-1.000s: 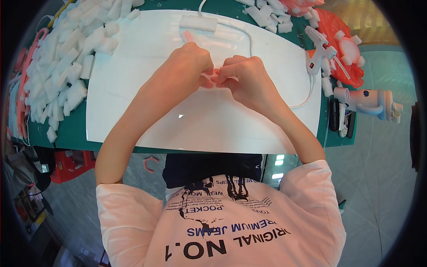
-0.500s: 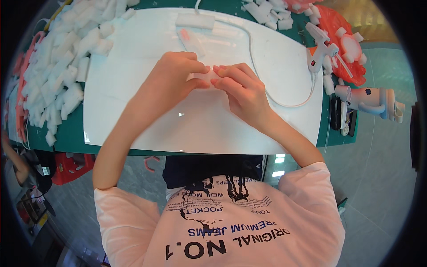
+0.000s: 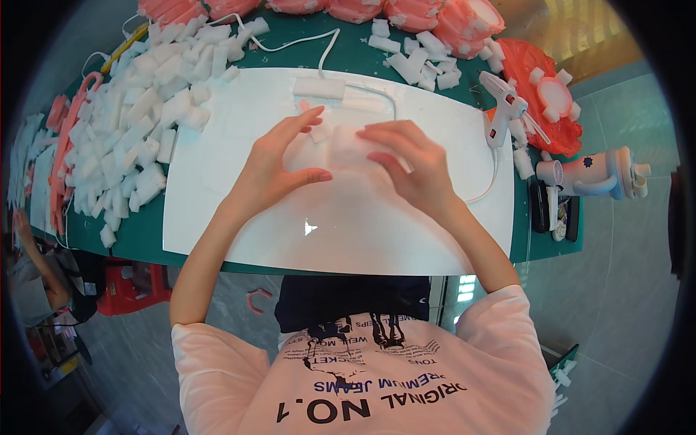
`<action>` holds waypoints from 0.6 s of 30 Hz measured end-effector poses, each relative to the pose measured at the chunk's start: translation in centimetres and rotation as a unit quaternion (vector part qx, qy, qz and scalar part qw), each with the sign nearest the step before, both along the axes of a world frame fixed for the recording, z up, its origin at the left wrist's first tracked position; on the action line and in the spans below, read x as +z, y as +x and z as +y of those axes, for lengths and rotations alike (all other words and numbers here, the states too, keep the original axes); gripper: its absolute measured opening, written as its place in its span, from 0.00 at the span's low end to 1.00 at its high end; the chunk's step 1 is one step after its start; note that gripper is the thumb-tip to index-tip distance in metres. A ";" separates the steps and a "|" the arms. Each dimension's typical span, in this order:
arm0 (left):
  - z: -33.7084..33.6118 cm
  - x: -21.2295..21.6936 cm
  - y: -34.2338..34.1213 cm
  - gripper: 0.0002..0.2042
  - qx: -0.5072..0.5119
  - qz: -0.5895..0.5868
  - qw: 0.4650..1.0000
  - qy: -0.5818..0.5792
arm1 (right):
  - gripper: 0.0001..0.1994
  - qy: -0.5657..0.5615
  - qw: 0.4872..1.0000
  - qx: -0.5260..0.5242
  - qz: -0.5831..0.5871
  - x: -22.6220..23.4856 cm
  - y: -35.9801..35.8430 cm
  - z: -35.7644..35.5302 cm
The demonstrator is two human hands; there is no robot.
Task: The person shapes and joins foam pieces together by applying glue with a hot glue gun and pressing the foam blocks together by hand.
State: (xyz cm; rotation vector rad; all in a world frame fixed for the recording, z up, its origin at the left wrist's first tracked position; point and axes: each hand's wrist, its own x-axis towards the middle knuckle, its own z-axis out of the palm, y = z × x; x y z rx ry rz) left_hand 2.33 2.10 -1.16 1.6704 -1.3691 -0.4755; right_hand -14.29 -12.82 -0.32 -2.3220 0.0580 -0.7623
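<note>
My left hand [image 3: 272, 161] is over the white board, thumb and fingers spread apart, with nothing in its grasp. A pale, blurred white foam piece [image 3: 346, 142] lies between my hands, closer to the right one. My right hand [image 3: 417, 163] has its fingertips at or near that piece's right side, thumb and fingers apart; whether they touch it I cannot tell. Beyond my left fingertips lies a small white piece with a pinkish patch [image 3: 317, 133], partly hidden by the fingers.
Under my hands is a glossy white board [image 3: 210, 225] on a green table mat [image 3: 138, 230]. White foam pieces [image 3: 145, 123] heap at left. A corded oblong block [image 3: 319, 88], glue gun [image 3: 502, 109], red plastic bag [image 3: 533, 65], tumbler [image 3: 598, 174] and pink foam-filled bundles [image 3: 464, 25] surround the work area.
My hands have moved apart, and their fingers have opened from a close pinch. A white foam piece now shows between them. The view has shifted, showing more of the table's far side.
</note>
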 end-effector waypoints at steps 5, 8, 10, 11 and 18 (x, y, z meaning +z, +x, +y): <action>-0.7 -0.2 0.3 0.40 -0.005 -0.004 1.000 -0.012 | 0.16 -0.204 0.975 0.006 0.083 -1.4 -0.4 0.1; -0.8 -0.8 -0.1 0.40 -0.017 0.007 1.000 0.005 | 0.17 -0.053 0.987 0.021 0.149 -1.2 0.5 -1.0; -1.0 -0.6 -0.5 0.40 -0.020 0.020 0.999 0.014 | 0.17 0.137 0.986 0.009 0.093 -1.1 0.3 -1.5; -1.1 -0.4 -0.8 0.40 -0.009 0.037 0.999 0.006 | 0.17 0.134 0.987 0.011 0.091 -0.9 0.2 -1.7; -1.0 0.2 0.1 0.34 0.016 0.052 0.998 -0.042 | 0.16 -0.111 0.993 0.001 0.035 -1.0 -0.9 -0.6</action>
